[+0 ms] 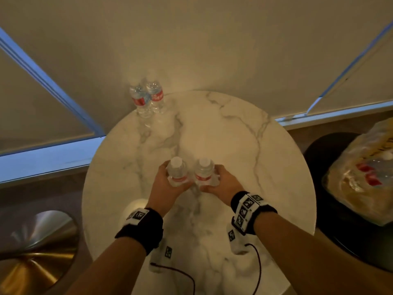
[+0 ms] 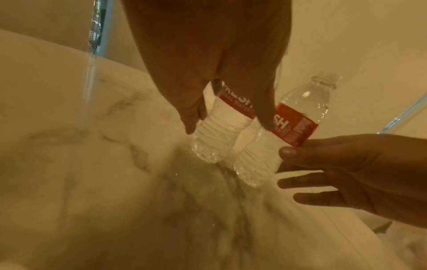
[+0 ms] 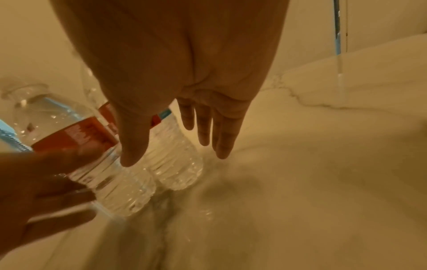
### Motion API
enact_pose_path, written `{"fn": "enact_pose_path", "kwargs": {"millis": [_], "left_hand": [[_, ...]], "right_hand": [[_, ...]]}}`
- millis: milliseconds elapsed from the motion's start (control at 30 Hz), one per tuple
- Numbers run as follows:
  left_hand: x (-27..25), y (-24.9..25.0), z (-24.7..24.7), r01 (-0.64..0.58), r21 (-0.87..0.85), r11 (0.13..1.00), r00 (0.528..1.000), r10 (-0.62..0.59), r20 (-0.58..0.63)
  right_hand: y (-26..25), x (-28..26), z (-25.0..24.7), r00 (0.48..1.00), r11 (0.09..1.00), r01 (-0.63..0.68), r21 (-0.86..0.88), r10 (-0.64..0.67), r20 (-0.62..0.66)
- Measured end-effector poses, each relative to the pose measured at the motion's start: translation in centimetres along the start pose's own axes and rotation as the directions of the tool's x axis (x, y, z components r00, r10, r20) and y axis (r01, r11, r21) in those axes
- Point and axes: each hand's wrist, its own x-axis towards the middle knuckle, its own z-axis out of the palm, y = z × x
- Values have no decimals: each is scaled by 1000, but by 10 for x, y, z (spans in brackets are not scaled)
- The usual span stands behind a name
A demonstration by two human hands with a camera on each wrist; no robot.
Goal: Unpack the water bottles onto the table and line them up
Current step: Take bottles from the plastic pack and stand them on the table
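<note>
Left grip: the left hand [image 1: 168,184] was wrapped around the left-held bottle [image 1: 177,174], thumb on one side and fingers [image 2: 193,117] on the other, at and below the red label.
Right grip: the right hand [image 1: 221,182] was closed around the right-held bottle [image 1: 204,173], with the thumb [image 3: 133,138] across its near face and the other fingers behind it.
Held bottles: both stood upright, side by side and about touching, with white caps up, over the near middle of the desk [image 1: 234,145]. Whether their bases rested on the surface or hung just above it could not be told.
Placed bottles: two more water bottles [image 1: 147,97] stood upright, touching each other, at the far left edge of the desk, well apart from the held pair.
Desk: round, white marble with grey veins.
Pack: a torn plastic wrap [image 1: 361,177] with red-labelled bottles inside lay on a dark seat to the right of the desk.
Wrists: black bands with white marker blocks sat on both wrists.
</note>
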Motion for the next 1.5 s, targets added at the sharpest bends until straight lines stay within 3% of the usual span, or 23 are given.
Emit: {"fn": "enact_pose_path", "kwargs": {"millis": [67,133,200,333,400,500,700,800,866,933,1033,1066,1266,1500], "left_hand": [[-7,-13,-5,87,159,983,996,-91,18],[-15,-28,-12,133,439,889,989,-150,5],[-31,-36,-16,156,523,838,981,-194,17],[-68,-27,15,23,629,777,973,-162,165],[-74,-9,56,-103,632,768,954,-103,281],[-67,38,144,-251,577,777,887,-55,459],[-31,137,352,-468,257,846,703,180,688],[-17,176,446,-498,165,851,622,219,752],[-8,190,499,-511,198,837,610,191,769],[5,187,545,-531,262,806,634,172,754],[30,172,592,-539,346,768,690,166,705],[40,166,602,-531,344,775,688,157,708],[63,166,620,-475,238,847,672,174,719],[20,194,569,-488,200,850,640,192,744]], "right_hand": [[15,-11,-16,999,999,-47,-24,47,-5],[39,-25,-37,997,997,-75,-15,75,-15],[65,-40,-63,995,996,-83,-18,82,-54],[123,-65,-129,967,993,-112,32,116,-228],[158,-73,-169,918,980,-170,106,197,-344],[217,-74,-232,808,933,-265,244,353,-471],[290,-56,-335,650,820,-360,445,563,-510],[308,-38,-363,651,808,-308,503,564,-508],[322,-22,-376,646,816,-275,508,548,-531],[333,-7,-383,665,824,-308,474,543,-512],[359,12,-386,756,850,-321,417,495,-428],[364,14,-387,761,857,-329,397,490,-426],[370,-2,-401,739,853,-372,366,511,-438],[333,-49,-405,803,922,-198,333,347,-484]]}}
